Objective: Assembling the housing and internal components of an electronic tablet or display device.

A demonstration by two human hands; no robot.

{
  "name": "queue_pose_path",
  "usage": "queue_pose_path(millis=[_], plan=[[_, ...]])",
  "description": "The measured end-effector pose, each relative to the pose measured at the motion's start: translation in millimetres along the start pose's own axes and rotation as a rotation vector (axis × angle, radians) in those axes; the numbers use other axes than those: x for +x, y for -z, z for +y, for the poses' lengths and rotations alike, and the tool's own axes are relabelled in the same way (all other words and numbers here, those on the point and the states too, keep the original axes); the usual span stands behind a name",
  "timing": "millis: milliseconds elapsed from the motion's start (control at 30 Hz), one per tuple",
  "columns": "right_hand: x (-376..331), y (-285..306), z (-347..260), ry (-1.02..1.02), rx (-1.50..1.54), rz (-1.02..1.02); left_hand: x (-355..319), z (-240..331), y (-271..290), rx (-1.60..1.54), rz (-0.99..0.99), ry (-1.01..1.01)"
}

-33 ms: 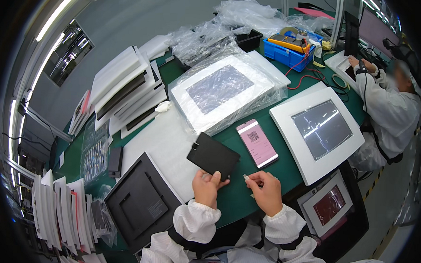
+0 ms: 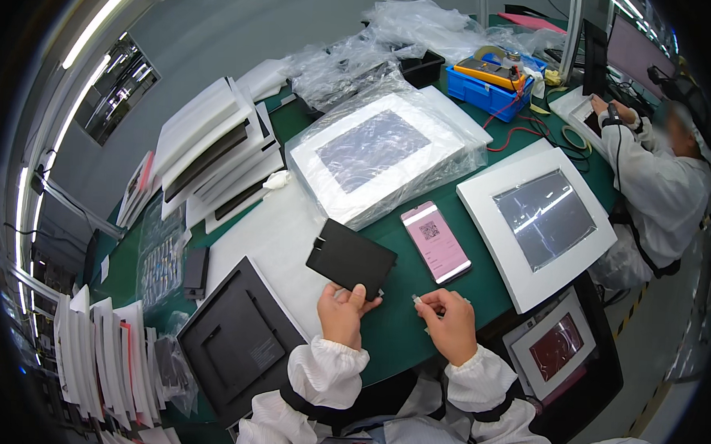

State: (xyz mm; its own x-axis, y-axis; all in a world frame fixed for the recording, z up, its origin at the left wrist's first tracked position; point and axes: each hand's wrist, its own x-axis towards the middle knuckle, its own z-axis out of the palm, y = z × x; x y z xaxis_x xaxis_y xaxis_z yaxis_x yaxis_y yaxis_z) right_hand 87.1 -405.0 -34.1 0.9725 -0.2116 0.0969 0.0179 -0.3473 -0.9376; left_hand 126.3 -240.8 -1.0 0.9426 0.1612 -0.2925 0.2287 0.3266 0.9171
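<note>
My left hand (image 2: 343,311) grips a flat black rectangular case (image 2: 351,259) by its near edge, thumb on top, tilted above the green table. My right hand (image 2: 448,323), fingers pinched, holds a small pale piece (image 2: 417,300) whose kind is too small to tell. Just beyond the hands lies a pink-screened phone (image 2: 437,242), face up. To its right sits a white-framed display panel (image 2: 537,213) with a dark glossy screen. A bagged white-framed panel (image 2: 377,152) lies farther back. At my left is a dark back panel (image 2: 245,347) with a recessed middle.
Stacked white panels (image 2: 209,150) stand at the far left, and more upright panels (image 2: 104,362) nearer. A blue bin (image 2: 485,92) holds a yellow meter with red leads. Crumpled plastic film (image 2: 337,69) heaps at the back. Another person (image 2: 654,185) sits at the right.
My left hand and the black case have shifted slightly left and a little away from me. My right hand keeps its place and its pinch.
</note>
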Motion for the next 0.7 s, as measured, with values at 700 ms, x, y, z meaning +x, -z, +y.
queue_pose_path(millis=[700], plan=[[-29,-135,-147,-0.222,0.722,-1.024,-94,105,243,0.835,0.436,-0.744]])
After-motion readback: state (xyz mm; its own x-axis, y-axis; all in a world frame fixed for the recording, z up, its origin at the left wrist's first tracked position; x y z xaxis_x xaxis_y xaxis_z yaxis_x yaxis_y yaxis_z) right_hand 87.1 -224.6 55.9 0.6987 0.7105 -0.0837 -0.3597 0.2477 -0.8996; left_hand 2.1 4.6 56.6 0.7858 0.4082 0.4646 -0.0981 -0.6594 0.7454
